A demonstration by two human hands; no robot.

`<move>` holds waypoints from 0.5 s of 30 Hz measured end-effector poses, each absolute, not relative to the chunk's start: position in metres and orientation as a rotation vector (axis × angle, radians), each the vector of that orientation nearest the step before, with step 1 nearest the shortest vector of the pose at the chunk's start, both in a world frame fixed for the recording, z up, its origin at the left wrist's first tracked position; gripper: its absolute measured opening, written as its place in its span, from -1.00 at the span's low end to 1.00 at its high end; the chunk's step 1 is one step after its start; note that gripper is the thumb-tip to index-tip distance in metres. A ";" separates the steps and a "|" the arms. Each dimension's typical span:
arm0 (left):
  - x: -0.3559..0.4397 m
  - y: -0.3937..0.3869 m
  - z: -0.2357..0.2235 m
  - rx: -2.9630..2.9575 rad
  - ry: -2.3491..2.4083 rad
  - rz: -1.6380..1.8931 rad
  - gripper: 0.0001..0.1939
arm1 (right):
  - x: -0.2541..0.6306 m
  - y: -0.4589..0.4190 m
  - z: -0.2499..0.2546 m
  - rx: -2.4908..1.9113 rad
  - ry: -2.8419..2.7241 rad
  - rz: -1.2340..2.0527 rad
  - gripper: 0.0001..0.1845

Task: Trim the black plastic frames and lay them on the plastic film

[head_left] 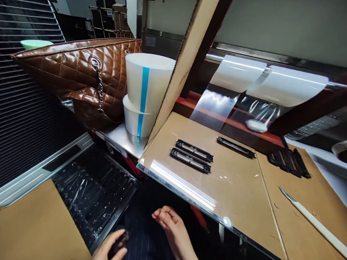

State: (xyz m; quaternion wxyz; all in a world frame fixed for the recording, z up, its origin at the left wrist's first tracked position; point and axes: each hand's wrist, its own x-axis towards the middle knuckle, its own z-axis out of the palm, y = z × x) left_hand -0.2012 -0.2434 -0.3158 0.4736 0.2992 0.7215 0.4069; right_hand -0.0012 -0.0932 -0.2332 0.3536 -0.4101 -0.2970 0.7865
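Note:
Low in the view, my left hand (105, 253) is curled round a small black plastic part (121, 241), which is blurred and partly hidden by the fingers. My right hand (176, 231) hovers over my lap beside the table edge, its fingertips pressed together. Whatever they pinch, if anything, cannot be made out. Two long narrow black plastic parts (190, 160) with pale strips lie side by side on the glass-topped table (222, 197). A third such part (236, 147) lies farther right. Several black pieces (288, 161) are grouped on cardboard at the right.
A white-handled blade tool (318, 223) lies at the right. Behind stand two stacked white rolls with blue tape (143, 93) and a brown quilted bag (81, 72). An upright cardboard sheet (177, 76) rises at the table's back left. At lower left is a black plastic-covered tray (98, 183) by cardboard (37, 231).

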 end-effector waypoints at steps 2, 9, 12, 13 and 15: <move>-0.245 -0.248 -0.351 0.754 1.988 0.984 -0.31 | 0.000 -0.090 -0.228 -1.114 -0.701 2.004 -0.57; -0.370 -0.234 -0.453 1.026 2.402 0.765 -0.50 | 0.006 -0.095 -0.213 -1.228 -0.799 2.002 -0.52; -0.384 -0.225 -0.476 1.124 2.462 0.667 -0.57 | 0.012 -0.098 -0.208 -1.287 -0.855 1.968 -0.52; -0.385 -0.223 -0.482 1.139 2.487 0.648 -0.58 | 0.014 -0.099 -0.206 -1.302 -0.866 1.956 -0.51; -0.381 -0.223 -0.492 1.158 2.545 0.629 -0.55 | 0.017 -0.101 -0.205 -1.332 -0.881 1.920 -0.49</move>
